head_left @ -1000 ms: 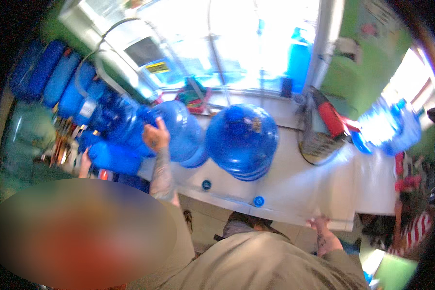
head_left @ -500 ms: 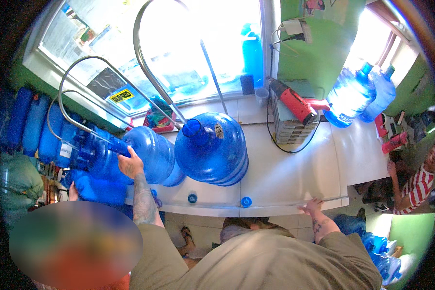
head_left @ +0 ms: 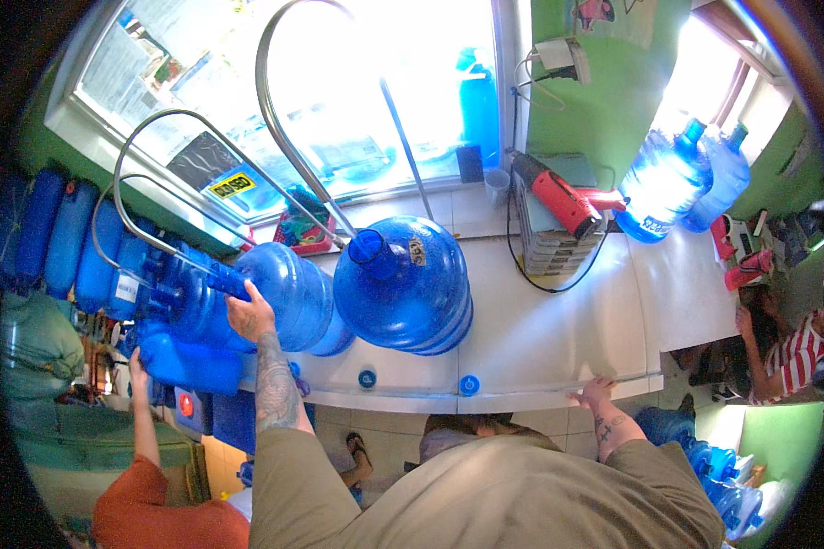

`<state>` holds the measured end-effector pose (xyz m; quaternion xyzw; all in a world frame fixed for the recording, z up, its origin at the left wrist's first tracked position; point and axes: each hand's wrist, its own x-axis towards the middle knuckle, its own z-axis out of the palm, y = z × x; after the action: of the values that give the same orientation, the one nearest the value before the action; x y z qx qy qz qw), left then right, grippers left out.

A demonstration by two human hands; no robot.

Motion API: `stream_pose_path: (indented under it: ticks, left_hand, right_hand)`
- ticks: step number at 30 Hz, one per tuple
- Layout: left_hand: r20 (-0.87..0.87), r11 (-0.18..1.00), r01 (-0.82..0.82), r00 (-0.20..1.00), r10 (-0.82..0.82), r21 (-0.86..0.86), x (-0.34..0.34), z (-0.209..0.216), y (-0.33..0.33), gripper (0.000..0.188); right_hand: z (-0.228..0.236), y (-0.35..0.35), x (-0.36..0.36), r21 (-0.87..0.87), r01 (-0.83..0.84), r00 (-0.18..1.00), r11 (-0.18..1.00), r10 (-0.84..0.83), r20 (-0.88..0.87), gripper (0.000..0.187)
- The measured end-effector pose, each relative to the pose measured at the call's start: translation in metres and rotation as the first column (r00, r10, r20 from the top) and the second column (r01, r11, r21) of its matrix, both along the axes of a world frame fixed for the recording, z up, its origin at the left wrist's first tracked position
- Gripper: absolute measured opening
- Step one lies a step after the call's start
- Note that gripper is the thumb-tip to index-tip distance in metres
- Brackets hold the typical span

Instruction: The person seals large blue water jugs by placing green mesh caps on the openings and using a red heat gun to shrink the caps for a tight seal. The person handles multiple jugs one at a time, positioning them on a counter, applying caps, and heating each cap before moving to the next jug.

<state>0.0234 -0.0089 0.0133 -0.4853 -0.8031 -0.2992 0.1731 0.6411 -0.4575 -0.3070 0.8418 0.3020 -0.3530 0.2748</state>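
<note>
Co-worker's sleeve at lower left has come into fuller view — left hand stays curled around the neck of a jug on the counter; right hand, holding nothing, rests spread on the counter's front edge. Sideways tugging at the neck could tip the jug into its neighbour. Both are translucent blue plastic, ribbed and round-shouldered — the counter smooth, white, glossy
</note>
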Motion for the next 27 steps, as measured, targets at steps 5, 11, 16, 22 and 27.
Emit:
stream_pose_path:
  ticks: [5,11,16,22,27]
  left_hand:
    - [0.01,0.998,0.014,1.0,-0.015,0.055,0.001,0.0,-0.001,0.06]
    - [0.004,1.0,0.013,1.0,-0.013,0.01,-0.004,-0.006,0.002,0.059]
    - [-0.068,0.992,0.045,0.997,-0.037,0.117,-0.009,-0.007,0.004,0.059]
    - [-0.019,0.999,-0.009,1.0,0.01,0.031,-0.008,-0.009,0.005,0.06]
    - [-0.067,0.998,0.018,0.998,-0.015,0.058,-0.012,-0.009,0.007,0.063]
  right_hand:
    - [-0.008,-0.005,0.005,0.067,-0.057,0.996,0.996,0.061,-0.058,0.134]
    - [-0.005,-0.006,0.005,0.009,-0.123,0.984,0.992,0.123,-0.128,0.125]
    - [-0.001,-0.004,-0.001,0.13,-0.124,0.992,0.984,0.124,0.013,0.125]
    - [-0.008,-0.01,-0.003,0.161,-0.057,0.998,0.985,0.058,0.003,0.127]
    - [-0.016,-0.006,-0.008,0.109,0.019,1.0,0.994,-0.021,0.02,0.135]
